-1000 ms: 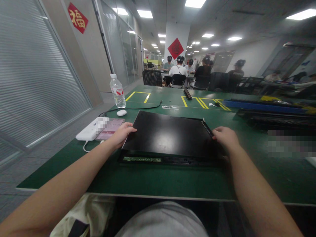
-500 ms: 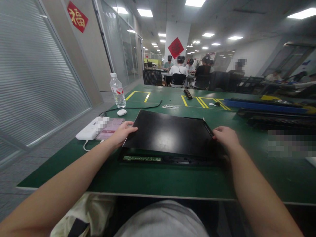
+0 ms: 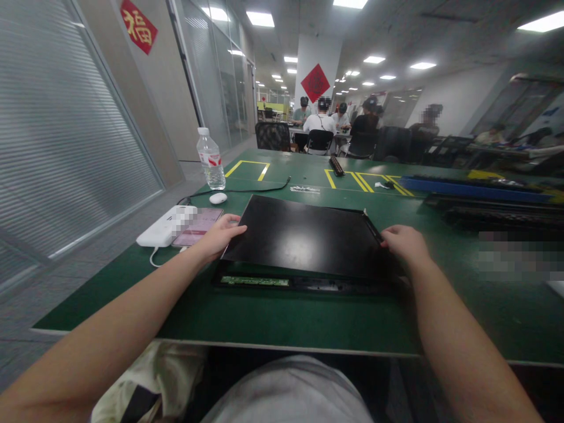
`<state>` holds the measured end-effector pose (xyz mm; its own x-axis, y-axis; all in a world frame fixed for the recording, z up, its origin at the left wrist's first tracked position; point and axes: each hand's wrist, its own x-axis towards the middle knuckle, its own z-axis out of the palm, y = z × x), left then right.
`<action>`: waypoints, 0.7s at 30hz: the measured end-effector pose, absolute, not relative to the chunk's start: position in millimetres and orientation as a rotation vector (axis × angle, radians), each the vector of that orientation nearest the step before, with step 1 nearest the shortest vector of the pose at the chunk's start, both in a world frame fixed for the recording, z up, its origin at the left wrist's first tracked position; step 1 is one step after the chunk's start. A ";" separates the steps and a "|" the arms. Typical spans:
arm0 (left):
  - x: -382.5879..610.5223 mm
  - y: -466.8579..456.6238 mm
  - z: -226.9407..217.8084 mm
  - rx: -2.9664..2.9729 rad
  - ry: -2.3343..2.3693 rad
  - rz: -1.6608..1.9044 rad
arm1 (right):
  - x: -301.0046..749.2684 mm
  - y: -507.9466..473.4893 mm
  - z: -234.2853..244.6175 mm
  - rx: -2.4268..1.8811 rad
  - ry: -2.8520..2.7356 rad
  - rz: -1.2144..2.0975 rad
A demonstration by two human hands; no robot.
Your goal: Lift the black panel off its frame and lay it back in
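Observation:
A flat black panel [image 3: 304, 235] lies on the green table [image 3: 282, 317] in front of me, with a narrow green circuit strip [image 3: 254, 281] showing along its near edge. My left hand [image 3: 219, 234] grips the panel's left edge, fingers curled over it. My right hand [image 3: 404, 244] holds the right edge near a thin black bar [image 3: 371, 227] at the corner, fingers curled.
A white power bank [image 3: 161, 234] and a phone [image 3: 197, 227] lie left of the panel. Behind them are a white mouse [image 3: 217, 198], a water bottle [image 3: 210, 159] and a black cable [image 3: 247, 190]. Long black and blue trays [image 3: 484, 200] fill the right side. Several people sit at tables far back.
The panel's far edge has lifted slightly and the view has shifted a little; both hands stay on the panel's edges.

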<state>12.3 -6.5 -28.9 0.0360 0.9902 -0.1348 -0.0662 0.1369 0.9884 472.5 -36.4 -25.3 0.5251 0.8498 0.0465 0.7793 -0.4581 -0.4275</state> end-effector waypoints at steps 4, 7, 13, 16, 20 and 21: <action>9.9 -4.8 -30.7 1.091 1.192 1.098 | 474.5 -35.3 -27.1 -2.361 -1.335 0.236; 8.7 -3.9 -32.3 1.095 1.184 1.093 | 475.6 -34.7 -27.9 -2.352 -1.329 0.253; 9.1 -4.3 -32.5 1.069 1.154 1.100 | 475.9 -34.8 -27.9 -2.365 -1.315 0.268; 9.0 -4.3 -32.3 1.050 1.130 1.097 | 476.3 -35.2 -27.9 -2.353 -1.311 0.275; 8.0 -3.1 -33.5 1.049 1.105 1.091 | 476.9 -35.5 -27.8 -2.340 -1.309 0.285; 7.9 -2.8 -33.7 1.049 1.101 1.089 | 476.9 -35.6 -27.7 -2.338 -1.313 0.279</action>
